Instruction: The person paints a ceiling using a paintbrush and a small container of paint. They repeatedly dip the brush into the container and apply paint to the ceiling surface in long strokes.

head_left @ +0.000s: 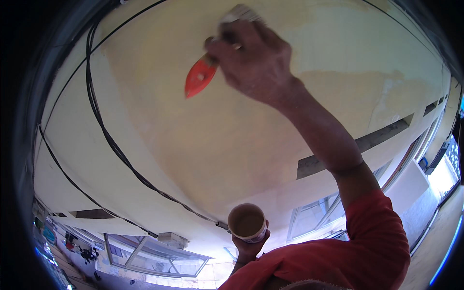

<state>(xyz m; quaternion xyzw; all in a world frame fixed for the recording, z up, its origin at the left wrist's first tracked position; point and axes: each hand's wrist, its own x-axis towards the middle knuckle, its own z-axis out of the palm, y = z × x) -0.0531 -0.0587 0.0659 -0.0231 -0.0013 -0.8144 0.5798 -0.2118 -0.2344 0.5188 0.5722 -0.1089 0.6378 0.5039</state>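
Observation:
My right hand [263,63] is raised high against a pale yellow surface [193,135], its fingers closed round a paintbrush. The brush's red handle [200,77] points down to the left. Its pale bristle end [241,13] is up near the top edge, blurred by motion; whether it touches the surface I cannot tell. Low in the middle, my left hand [251,247] grips a small round tub [247,236] from below. The tub's mouth faces me and its inside looks brownish; how full it is I cannot make out.
Dark cables [116,154] hang across the left side, their ends near the tub. A grey recessed slot [382,137] lies behind my right forearm. Window frames [154,256] line the lower left, with more at the lower right. Darker yellow patches mark the surface at right.

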